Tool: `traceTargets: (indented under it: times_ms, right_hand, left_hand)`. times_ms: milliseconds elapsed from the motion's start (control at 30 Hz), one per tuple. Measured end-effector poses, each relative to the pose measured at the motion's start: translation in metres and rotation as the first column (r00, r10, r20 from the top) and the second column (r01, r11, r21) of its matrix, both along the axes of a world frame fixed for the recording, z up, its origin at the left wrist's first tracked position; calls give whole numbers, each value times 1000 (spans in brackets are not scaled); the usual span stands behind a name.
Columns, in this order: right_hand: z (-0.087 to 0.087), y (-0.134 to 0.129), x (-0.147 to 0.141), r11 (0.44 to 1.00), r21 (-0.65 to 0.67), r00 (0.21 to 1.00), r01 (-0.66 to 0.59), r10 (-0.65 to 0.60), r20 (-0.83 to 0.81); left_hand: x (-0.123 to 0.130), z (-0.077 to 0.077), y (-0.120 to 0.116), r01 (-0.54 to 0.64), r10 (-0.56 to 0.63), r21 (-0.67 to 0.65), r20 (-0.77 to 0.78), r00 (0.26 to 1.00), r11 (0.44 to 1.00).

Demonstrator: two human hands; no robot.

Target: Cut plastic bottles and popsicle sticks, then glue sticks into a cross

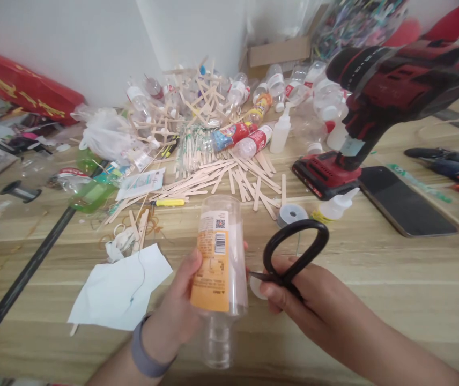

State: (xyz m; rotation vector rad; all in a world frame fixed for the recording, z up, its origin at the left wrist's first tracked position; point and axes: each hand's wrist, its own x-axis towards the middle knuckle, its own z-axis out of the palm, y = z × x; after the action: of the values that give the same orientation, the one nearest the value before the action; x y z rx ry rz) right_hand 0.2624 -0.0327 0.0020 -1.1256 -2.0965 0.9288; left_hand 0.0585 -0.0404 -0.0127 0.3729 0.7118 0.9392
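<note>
My left hand (183, 300) is wrapped round a clear plastic bottle (236, 257) with an orange and white label. The bottle is held upside down, its neck towards me and its base away. In my right hand (302, 300) is a pair of scissors (291, 252) with black handles. The fingers close around the scissors near the pivot, and a dark pointed tip faces the bottle's right side. Whether the tip touches the bottle, I cannot tell. A whitish round thing (258, 287) shows behind the scissor tip, partly hidden.
A red and black cordless drill (358, 107) stands at right beside a phone (408, 201). Wooden craft sticks (213, 174) and several bottles (256, 140) crowd the back. White paper (120, 289) lies at left. A spool (293, 214) and small glue bottle (336, 205) sit ahead.
</note>
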Motion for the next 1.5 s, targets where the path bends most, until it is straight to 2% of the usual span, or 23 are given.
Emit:
traceTargets:
  times_ms: [233, 367, 433, 533, 600, 667, 767, 900, 1000, 1100, 1200, 1267, 1300, 1400, 1500]
  right_hand:
    - [-4, 0, -1, 993, 120, 990, -5, -12, 137]
    - [-10, 2, -1, 972, 232, 971, -28, -28, 236]
    - [-12, 3, 0, 931, 363, 956, -33, -77, 284]
    - [-14, 3, 2, 819, 572, 924, -44, -183, 334]
    - [-14, 3, 4, 773, 632, 913, -54, -219, 345]
    - [-15, 2, 4, 771, 634, 916, -49, -219, 337]
    - [-16, 3, 3, 799, 600, 933, -28, -194, 303]
    - [-15, 4, -1, 811, 584, 963, 2, -159, 217]
    - [-13, 3, 1, 836, 547, 973, -39, -93, 212]
    - [-15, 1, 9, 806, 590, 971, -59, -92, 222]
    - [-20, 4, 18, 758, 652, 967, -39, -135, 215]
    - [-20, 7, 22, 781, 622, 974, -50, -101, 205]
    - [-19, 9, 22, 801, 596, 977, -57, -77, 198]
    - [-12, 9, 21, 842, 536, 985, -59, -38, 167]
    - [-8, 4, 21, 852, 523, 992, 8, -74, 105]
  left_hand:
    - [2, -5, -2, -124, 135, 92, -122, 983, 988]
    - [3, -8, -3, -128, 158, 156, -197, 968, 979]
    - [5, -6, -4, -162, 202, 170, -257, 945, 972]
    - [8, -1, -5, -226, 271, 173, -321, 907, 959]
    - [10, 3, -5, -214, 251, 152, -302, 920, 965]
    - [9, 5, -5, -182, 215, 148, -252, 944, 972]
    - [7, 6, -3, -154, 181, 155, -179, 967, 976]
    - [5, 6, -2, -169, 179, 94, -109, 978, 981]
    - [6, 9, -3, -177, 183, 107, -57, 981, 978]
    - [2, 16, 0, -169, 171, 123, -10, 985, 978]
    - [-6, 25, 6, -221, 224, 125, -9, 975, 967]
    - [-10, 30, 9, -252, 253, 142, 16, 967, 957]
    - [-11, 32, 9, -243, 238, 144, 50, 970, 959]
    - [-8, 31, 5, -91, 68, 109, 199, 978, 990]
    - [-4, 27, -4, 10, -36, 85, 312, 949, 996]
